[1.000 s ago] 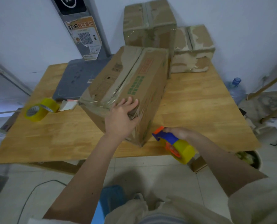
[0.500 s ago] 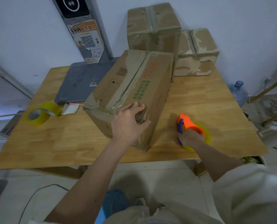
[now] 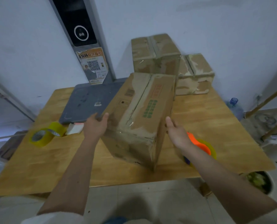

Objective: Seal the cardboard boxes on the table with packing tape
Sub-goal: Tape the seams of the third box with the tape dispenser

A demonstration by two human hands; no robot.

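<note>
A worn brown box [image 3: 141,117], its top seam taped, is seen mid-table [image 3: 215,120]. The left hand [image 3: 96,126] is laid against its left side, fingers loosely spread; the right hand [image 3: 177,132], fingers straight, is held beside its right face.

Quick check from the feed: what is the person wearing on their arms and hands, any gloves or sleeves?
No gloves: the left hand and right hand are bare, with no rings, watch or bands visible. Both forearms are bare too. A pale, off-white sleeve shows at the bottom edge on the left arm, ending above the elbow. The right arm's sleeve is out of frame.
</note>
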